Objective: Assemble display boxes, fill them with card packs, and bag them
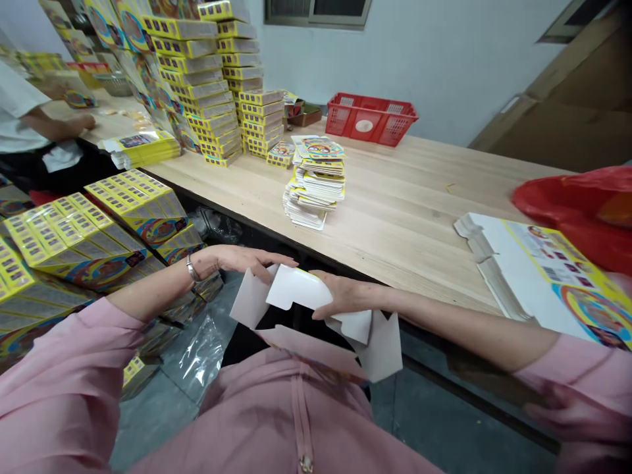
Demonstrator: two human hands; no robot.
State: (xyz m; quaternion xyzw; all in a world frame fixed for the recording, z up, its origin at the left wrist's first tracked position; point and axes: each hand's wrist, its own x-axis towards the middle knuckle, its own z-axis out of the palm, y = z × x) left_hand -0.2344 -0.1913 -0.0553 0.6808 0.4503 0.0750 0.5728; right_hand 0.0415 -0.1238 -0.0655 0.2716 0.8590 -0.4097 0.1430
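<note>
An unfolded white-sided carton [251, 304] stands in front of my pink top, with its flaps spread at the open end. My left hand [244, 259], with a bracelet at the wrist, grips its left side, fingers stretched along the far edge. On the other side my right hand [340, 294] holds the carton near a white flap, thumb toward the opening. The carton's far wall is mostly hidden by flaps and hands. Just beyond it, on the wooden table [395, 197], stands an uneven stack of small flat printed cards or packets [318, 181].
Tall stacks of yellow boxes [197, 85] rise at the back left. More filled boxes [74, 230] stand low at left. A red basket [370, 120] sits by the wall; flat cartons [553, 270] and a red bag [582, 204] lie right. A co-worker's arm [54, 125] shows far left.
</note>
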